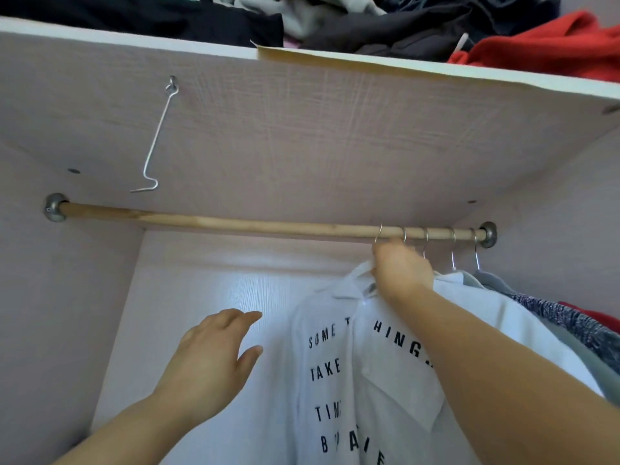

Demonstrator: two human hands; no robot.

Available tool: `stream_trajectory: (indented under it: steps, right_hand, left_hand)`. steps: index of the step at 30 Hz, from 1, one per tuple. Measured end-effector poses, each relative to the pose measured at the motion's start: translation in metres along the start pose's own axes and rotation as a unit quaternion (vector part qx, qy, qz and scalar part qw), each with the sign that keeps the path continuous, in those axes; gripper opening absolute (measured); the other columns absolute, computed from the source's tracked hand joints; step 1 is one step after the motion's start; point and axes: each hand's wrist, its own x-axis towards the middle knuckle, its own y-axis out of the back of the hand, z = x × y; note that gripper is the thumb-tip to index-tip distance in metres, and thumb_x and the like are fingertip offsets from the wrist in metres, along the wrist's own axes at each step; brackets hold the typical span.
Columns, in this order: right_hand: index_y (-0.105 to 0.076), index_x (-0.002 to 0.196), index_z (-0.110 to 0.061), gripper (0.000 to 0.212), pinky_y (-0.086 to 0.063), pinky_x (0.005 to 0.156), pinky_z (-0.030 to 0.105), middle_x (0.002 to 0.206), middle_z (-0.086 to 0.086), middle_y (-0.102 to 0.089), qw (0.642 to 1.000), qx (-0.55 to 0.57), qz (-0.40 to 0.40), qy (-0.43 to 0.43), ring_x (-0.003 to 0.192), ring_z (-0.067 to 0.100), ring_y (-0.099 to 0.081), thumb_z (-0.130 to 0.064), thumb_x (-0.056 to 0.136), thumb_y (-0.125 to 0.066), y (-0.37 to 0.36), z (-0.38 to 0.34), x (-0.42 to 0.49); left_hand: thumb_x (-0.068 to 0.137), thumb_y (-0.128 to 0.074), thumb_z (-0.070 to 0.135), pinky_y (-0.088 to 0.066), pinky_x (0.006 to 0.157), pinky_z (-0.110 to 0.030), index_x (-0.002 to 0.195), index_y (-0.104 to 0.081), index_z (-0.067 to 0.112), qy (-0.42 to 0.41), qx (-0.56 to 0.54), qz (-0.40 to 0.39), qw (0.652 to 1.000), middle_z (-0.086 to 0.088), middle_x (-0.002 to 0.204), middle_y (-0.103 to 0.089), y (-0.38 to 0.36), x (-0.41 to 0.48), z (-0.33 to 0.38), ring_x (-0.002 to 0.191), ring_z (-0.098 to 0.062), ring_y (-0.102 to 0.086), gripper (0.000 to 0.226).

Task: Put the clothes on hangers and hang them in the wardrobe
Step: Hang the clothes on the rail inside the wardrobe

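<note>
A white shirt [339,370] with black lettering hangs on a metal hanger whose hook [379,233] sits over the wooden rail [235,224] of the wardrobe. My right hand [401,266] grips the hanger's neck at the shirt's collar, just below the rail. My left hand [214,357] hovers with its fingers spread, to the left of the shirt and not touching it. Further right on the rail hang several other hangers [453,250] with grey, speckled blue and red clothes [570,327].
Above the rail lies a shelf [134,38] piled with black, grey and red clothes [536,45]. A bent wire hook [154,142] dangles from the shelf's underside at the left. The left stretch of the rail carries no hangers. Wardrobe walls close in on both sides.
</note>
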Motion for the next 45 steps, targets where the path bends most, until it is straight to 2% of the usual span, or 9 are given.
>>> stream_trajectory:
  steps: [3,7,12,14,18,26,35,40,45]
  right_hand:
    - [-0.05,0.109,-0.009,0.035,-0.036,0.058,0.031,0.11,0.009,-0.048,1.0,-0.008,-0.025,-0.004,0.079,0.026,-0.049,0.007,0.079,-0.052,-0.016,-0.002,-0.011]
    - [-0.052,0.111,-0.008,0.033,-0.036,0.059,0.029,0.112,0.008,-0.049,0.999,-0.016,-0.042,-0.016,0.092,0.027,-0.057,0.002,0.079,-0.054,-0.018,-0.005,-0.014]
    - [-0.049,0.124,-0.018,0.042,-0.025,0.1,0.035,0.128,0.006,-0.045,0.995,-0.067,0.03,0.063,0.12,0.026,-0.036,-0.014,0.083,-0.05,-0.033,-0.012,-0.044]
    - [-0.046,0.13,-0.019,0.045,-0.018,0.105,0.036,0.137,0.006,-0.04,0.993,-0.039,0.03,0.105,0.128,0.025,-0.029,-0.016,0.085,-0.047,-0.043,-0.019,-0.068]
    - [-0.049,0.131,-0.015,0.043,-0.018,0.106,0.035,0.141,0.008,-0.041,0.984,0.07,-0.019,0.163,0.132,0.024,-0.032,-0.018,0.089,-0.049,-0.067,-0.045,-0.141]
    - [-0.041,0.137,-0.022,0.047,-0.019,0.109,0.028,0.141,0.0,-0.04,0.937,0.184,-0.219,0.201,0.13,0.018,-0.033,-0.03,0.092,-0.05,-0.104,-0.11,-0.33]
    - [-0.037,0.138,-0.027,0.048,-0.021,0.106,0.023,0.14,-0.008,-0.037,0.839,0.252,-0.387,0.287,0.13,0.012,-0.032,-0.035,0.092,-0.047,-0.121,-0.182,-0.525]
    - [-0.035,0.138,-0.027,0.048,-0.027,0.105,0.023,0.138,-0.009,-0.037,0.743,0.308,-0.455,0.384,0.128,0.011,-0.034,-0.038,0.093,-0.045,-0.104,-0.222,-0.607]
    - [-0.044,0.133,-0.024,0.047,-0.034,0.102,0.027,0.133,-0.005,-0.045,0.617,0.354,-0.462,0.529,0.124,0.017,-0.041,-0.037,0.089,-0.053,-0.061,-0.251,-0.68]
  left_hand:
    - [0.096,-0.032,0.046,-0.02,0.107,-0.02,0.142,-0.019,0.039,-0.005,0.001,-0.017,1.0,0.021,0.141,-0.029,-0.005,-0.007,-0.001,0.133,-0.003,-0.024,0.049]
    - [0.096,-0.032,0.046,-0.021,0.108,-0.02,0.142,-0.019,0.038,-0.006,-0.001,-0.03,1.0,0.02,0.141,-0.03,-0.009,-0.014,-0.001,0.132,-0.003,-0.026,0.049]
    - [0.096,-0.036,0.043,-0.024,0.108,-0.024,0.143,-0.023,0.032,0.009,-0.019,-0.047,0.999,0.013,0.143,-0.033,-0.006,-0.023,0.001,0.132,-0.008,-0.03,0.05]
    - [0.096,-0.038,0.041,-0.026,0.108,-0.026,0.143,-0.025,0.031,0.019,-0.03,-0.059,0.998,0.009,0.143,-0.035,-0.005,-0.033,0.0,0.131,-0.011,-0.032,0.05]
    - [0.096,-0.041,0.038,-0.026,0.108,-0.03,0.144,-0.026,0.027,0.063,-0.05,-0.101,0.992,0.003,0.145,-0.034,-0.005,-0.072,-0.01,0.132,-0.016,-0.032,0.051]
    - [0.094,-0.043,0.04,-0.032,0.103,-0.035,0.143,-0.027,0.024,0.155,-0.011,-0.248,0.956,0.0,0.142,-0.038,-0.016,-0.229,-0.048,0.129,-0.021,-0.036,0.054]
    - [0.094,-0.04,0.041,-0.023,0.107,-0.038,0.144,-0.022,0.026,0.319,0.011,-0.412,0.853,-0.001,0.147,-0.029,0.006,-0.461,-0.048,0.133,-0.023,-0.028,0.055]
    - [0.091,-0.044,0.042,-0.031,0.103,-0.039,0.14,-0.03,0.027,0.499,0.049,-0.408,0.763,-0.001,0.14,-0.038,0.062,-0.573,-0.016,0.128,-0.025,-0.034,0.053]
    - [0.091,-0.045,0.043,-0.03,0.103,-0.034,0.14,-0.03,0.03,0.673,0.115,-0.352,0.641,0.004,0.143,-0.036,0.133,-0.668,0.055,0.131,-0.02,-0.034,0.053]
